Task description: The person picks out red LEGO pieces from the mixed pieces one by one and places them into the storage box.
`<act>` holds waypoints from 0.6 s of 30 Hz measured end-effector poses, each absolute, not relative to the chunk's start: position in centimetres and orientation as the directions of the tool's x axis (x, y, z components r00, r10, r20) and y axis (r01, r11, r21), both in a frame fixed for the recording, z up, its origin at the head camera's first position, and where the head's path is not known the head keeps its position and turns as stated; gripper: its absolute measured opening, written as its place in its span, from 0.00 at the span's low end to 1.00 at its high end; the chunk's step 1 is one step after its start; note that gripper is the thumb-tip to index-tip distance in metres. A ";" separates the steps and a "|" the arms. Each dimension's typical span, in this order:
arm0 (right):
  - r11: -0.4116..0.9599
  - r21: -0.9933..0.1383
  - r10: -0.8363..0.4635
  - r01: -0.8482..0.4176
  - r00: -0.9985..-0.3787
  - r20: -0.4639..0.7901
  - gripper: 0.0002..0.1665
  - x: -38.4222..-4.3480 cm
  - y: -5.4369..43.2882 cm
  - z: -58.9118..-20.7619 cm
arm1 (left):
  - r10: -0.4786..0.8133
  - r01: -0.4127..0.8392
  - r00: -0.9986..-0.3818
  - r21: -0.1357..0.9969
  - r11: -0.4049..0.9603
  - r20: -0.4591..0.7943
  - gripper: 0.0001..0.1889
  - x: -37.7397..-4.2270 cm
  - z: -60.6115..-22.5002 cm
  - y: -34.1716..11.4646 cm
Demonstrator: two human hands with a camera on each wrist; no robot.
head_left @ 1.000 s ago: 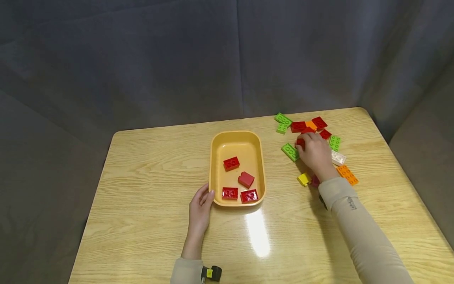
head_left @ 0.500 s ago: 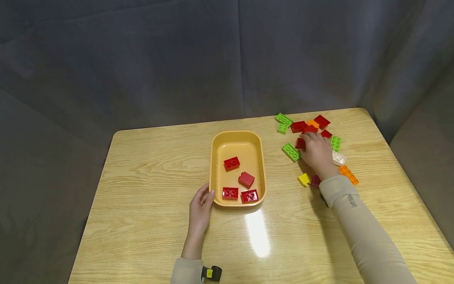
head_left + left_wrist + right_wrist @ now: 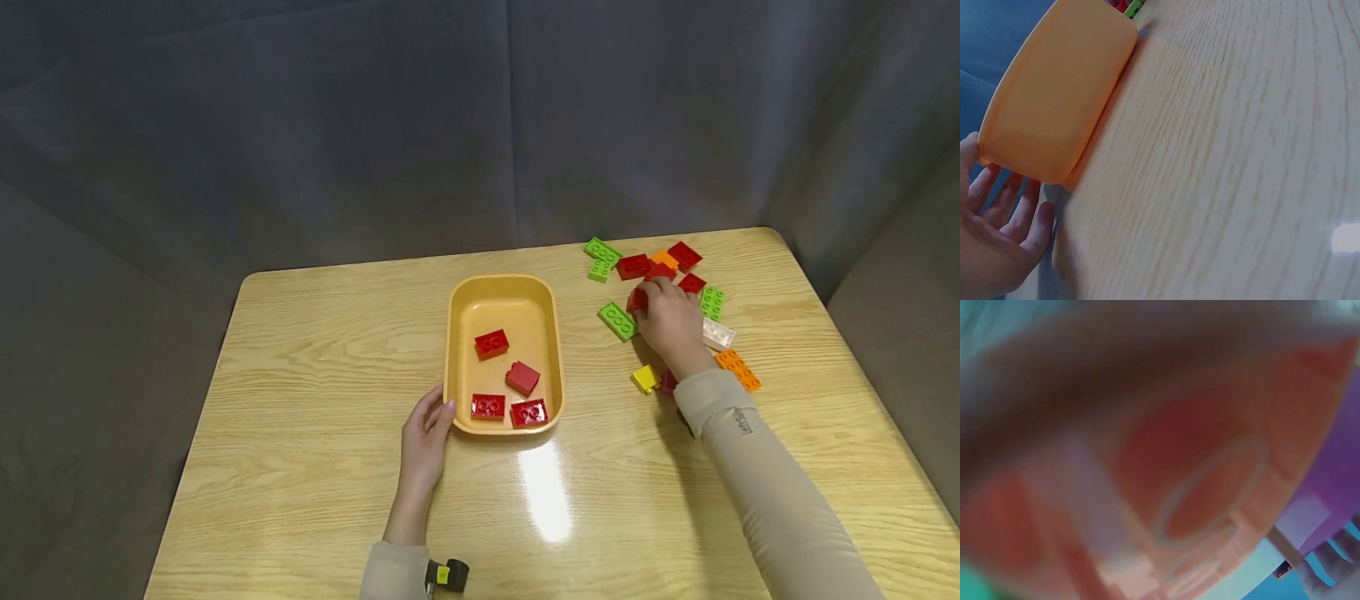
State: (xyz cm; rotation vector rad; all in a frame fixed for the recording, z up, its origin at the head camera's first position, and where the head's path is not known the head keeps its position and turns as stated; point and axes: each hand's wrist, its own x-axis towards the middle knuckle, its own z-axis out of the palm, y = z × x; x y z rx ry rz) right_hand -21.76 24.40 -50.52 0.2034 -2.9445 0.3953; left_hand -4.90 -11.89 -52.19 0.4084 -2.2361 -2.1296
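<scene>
My left hand (image 3: 425, 442) grips the near left corner of a yellow-orange tub (image 3: 465, 287), thumb at the rim and fingers against the outside wall in the left wrist view. Inside the tub lie several red toy building bricks (image 3: 491, 344). Over at the pile on the right, my right hand (image 3: 672, 321) pinches a red brick (image 3: 637, 301) between thumb and fingers, and part of it is hidden. A big blurred red brick (image 3: 1210, 494) fills the right wrist view.
Around the right hand lie green (image 3: 617, 321), orange (image 3: 738, 369), white (image 3: 717, 334), yellow (image 3: 645, 379) and more red bricks (image 3: 633, 267). A dark curtain (image 3: 375, 133) hangs behind the wooden table (image 3: 322, 358).
The red brick at my right fingertips has tilted slightly, and that hand has barely shifted. My left hand stays at the tub's corner; the view has drifted a little.
</scene>
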 end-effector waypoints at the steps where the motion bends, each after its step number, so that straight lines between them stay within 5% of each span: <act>1: 0.956 -0.249 -0.110 -0.155 -0.976 0.186 0.23 -21.8 24.4 -50.5 | -0.206 -0.170 -0.965 0.985 0.031 -0.161 0.22 -4.9 -52.2 -11.9; 18: 0.939 -0.274 -0.131 -0.206 -0.954 0.268 0.26 -20.9 22.9 -49.3 | -0.205 -0.191 -0.962 0.981 0.033 -0.180 0.22 -4.9 -52.2 -12.1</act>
